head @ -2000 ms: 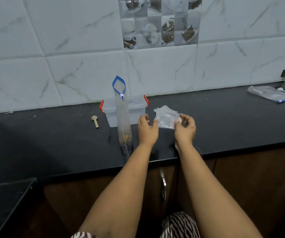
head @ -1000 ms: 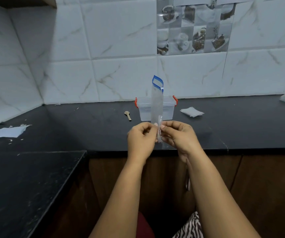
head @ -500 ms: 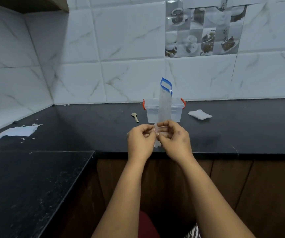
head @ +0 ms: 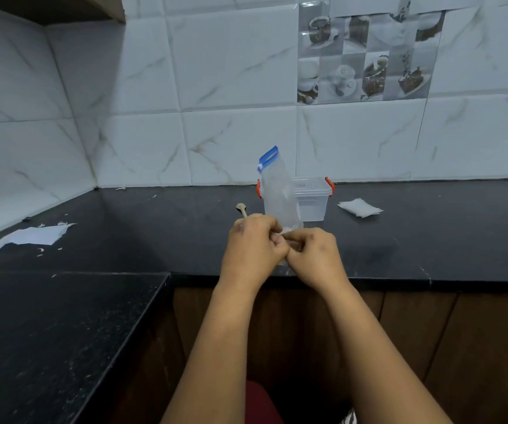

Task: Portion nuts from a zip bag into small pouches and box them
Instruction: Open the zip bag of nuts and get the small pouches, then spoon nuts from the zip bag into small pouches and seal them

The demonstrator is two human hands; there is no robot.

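My left hand point(head: 254, 244) and right hand point(head: 314, 255) pinch a pouch point(head: 286, 231) between curled fingertips; rub its mouth apart gently; bag point(head: 277, 194) stands just behind my knuckles; avoid bumping it.

2 bare forearms, no sleeves; dark red garment point(head: 259, 402) and zebra-striped fabric point(head: 349, 419) below

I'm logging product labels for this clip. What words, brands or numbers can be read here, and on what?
None can be read.
Zip bag: blue seal strip, no print visible.
Clear box: no label visible.
Picture tile: cups and desserts only, no lettering.
Stack of pouches: plain.
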